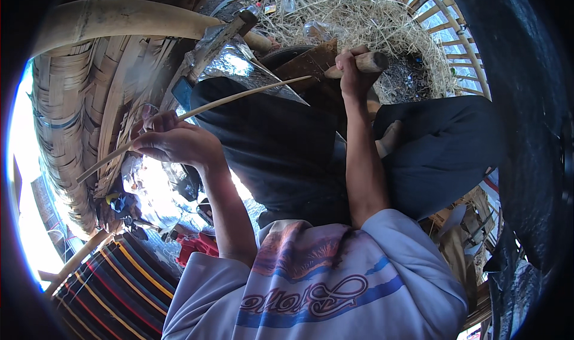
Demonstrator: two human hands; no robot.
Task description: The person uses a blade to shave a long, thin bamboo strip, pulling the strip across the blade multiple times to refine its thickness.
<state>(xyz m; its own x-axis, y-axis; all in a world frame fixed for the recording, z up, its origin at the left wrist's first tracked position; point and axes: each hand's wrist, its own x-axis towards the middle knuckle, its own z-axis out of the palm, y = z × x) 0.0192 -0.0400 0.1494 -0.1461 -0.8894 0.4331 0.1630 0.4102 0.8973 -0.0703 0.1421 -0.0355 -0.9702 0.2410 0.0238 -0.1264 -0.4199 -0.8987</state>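
Wall of woven strips (66, 113), around and beyond the left end of the stick (251, 91), probably there as the shelter's side. Striped cloth (128, 274) below that same end, well apart from it, perhaps set aside to stay out of reach of the work. Left hand (176, 143) closed around the stick, nearer its left end than its right, apparently to balance the long free length. Stick itself slanting up to the right, across one knee of the dark trousers (269, 143), seemingly spread wide for elbow room. Just past the stick's right tip, a thick wooden handle (373, 62), gripped snugly in the curled right hand (357, 83), likely for firm control; far end of it hard to tell. Farther up and right of the stick, loose straw (418, 38).
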